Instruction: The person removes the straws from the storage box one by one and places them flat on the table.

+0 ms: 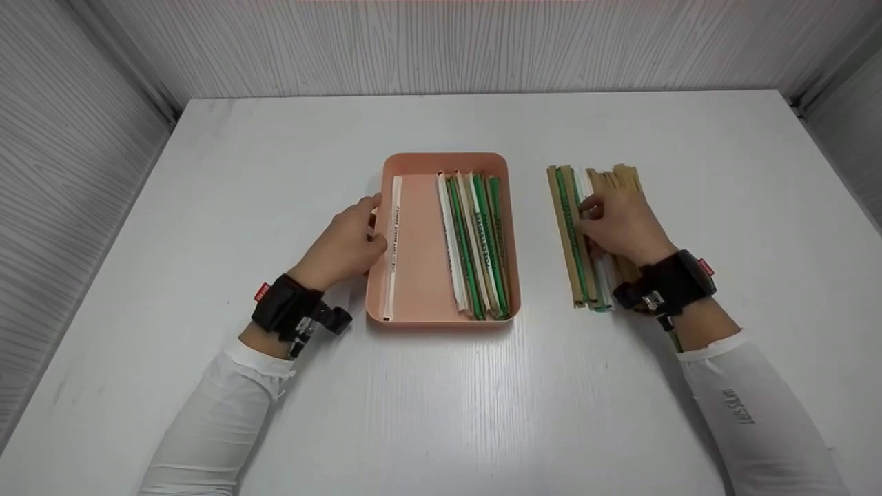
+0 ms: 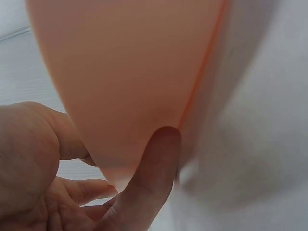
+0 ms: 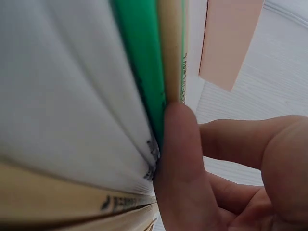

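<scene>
My left hand (image 1: 346,241) grips the left wall of a shallow pink tray (image 1: 420,275), with the thumb over the rim and other fingers along the outer side. One white wrapped straw (image 1: 393,248) lies inside along the tray's left wall. Several white, green and brown wrapped straws (image 1: 484,255) lie side by side at its right. To the right of the tray, my right hand (image 1: 623,224) bends over a row of loose wrapped straws (image 1: 570,234). Its thumb and forefinger pinch at the row, close to a green straw (image 3: 144,53) and a brown straw (image 3: 170,53).
All of this stands on a white table (image 1: 427,399). A grey wood-grain panel (image 1: 482,48) rises behind the table, with similar panels at the left and right. Both wrists carry black camera straps (image 1: 286,306).
</scene>
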`<state>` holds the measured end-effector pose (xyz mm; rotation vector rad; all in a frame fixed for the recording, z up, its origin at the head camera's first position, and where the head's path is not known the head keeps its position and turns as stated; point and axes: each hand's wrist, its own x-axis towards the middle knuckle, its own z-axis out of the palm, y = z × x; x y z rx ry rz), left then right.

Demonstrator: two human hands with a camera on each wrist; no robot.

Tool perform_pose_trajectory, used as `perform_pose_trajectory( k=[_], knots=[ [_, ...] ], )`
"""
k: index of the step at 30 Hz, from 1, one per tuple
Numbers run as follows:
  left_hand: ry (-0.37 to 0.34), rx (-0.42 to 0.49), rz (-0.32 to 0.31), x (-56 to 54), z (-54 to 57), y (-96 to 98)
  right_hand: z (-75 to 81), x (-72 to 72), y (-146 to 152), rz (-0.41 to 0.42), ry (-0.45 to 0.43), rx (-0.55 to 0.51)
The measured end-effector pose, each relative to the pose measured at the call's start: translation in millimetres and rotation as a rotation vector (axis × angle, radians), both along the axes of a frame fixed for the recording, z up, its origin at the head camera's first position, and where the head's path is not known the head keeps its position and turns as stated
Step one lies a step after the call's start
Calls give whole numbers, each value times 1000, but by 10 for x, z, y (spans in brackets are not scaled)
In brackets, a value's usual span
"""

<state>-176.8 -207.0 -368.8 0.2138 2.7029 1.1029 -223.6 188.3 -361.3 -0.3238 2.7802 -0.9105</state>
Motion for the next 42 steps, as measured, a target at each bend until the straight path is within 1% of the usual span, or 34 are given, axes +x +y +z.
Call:
perform_pose_trajectory(
  k=[6, 13, 16, 18, 21, 24, 28, 33, 35, 38, 40, 42],
  knots=[
    [1, -14, 6, 6, 14, -2, 8, 11, -12, -2, 2, -14],
    [-1, -3, 5, 7, 13, 3, 42, 18, -16, -28, -27, -28],
    [-6, -8, 11, 12, 19, -2, 102, 40, -40, -42, -2, -55],
    [-12, -12, 14, 16, 22, -3, 158, 71, -73, -44, 19, -95],
    [-16, -7, 11, 19, 24, -4, 251, 120, -158, -12, 68, -154],
    [-1, -9, 0, 22, 23, -6, 347, 170, -311, 26, 77, -218],
    [10, -8, -5, 19, 19, -8, 454, 191, -616, 75, 85, -252],
    [-10, -6, 7, 17, 28, 10, 551, 139, -1039, 174, 98, -226],
    [-13, -8, 12, 18, 30, 14, 569, 102, -1202, 208, 97, -197],
    [-12, -8, 18, 16, 25, 12, 556, 44, -1433, 242, 76, -158],
    [-11, -10, 16, 15, 22, 6, 527, 15, -1572, 266, 53, -149],
    [-9, -9, 12, 15, 24, -3, 492, -1, -1699, 287, 7, -157]
  ],
)
